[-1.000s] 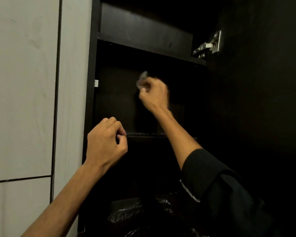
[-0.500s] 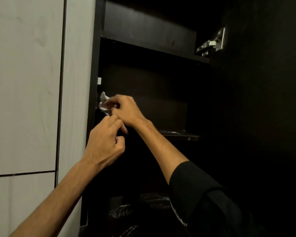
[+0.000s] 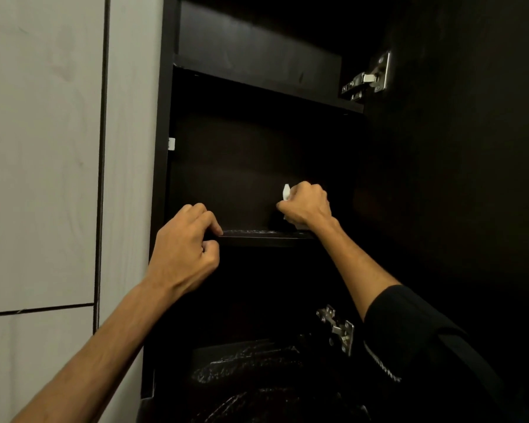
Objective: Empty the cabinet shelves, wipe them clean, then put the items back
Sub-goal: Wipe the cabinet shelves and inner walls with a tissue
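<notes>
A very dark brown, almost black cabinet (image 3: 257,154) with a matching shelf (image 3: 266,238). A white wipe (image 3: 286,192). Silver metal hinges (image 3: 368,77). Pale grey-white wall tiles (image 3: 40,148) with dark grout lines. A black sleeve (image 3: 416,346).

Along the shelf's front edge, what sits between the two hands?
In the head view, only bare dark shelf edge runs between the left hand and the right hand gripping a crumpled white tissue.
</notes>
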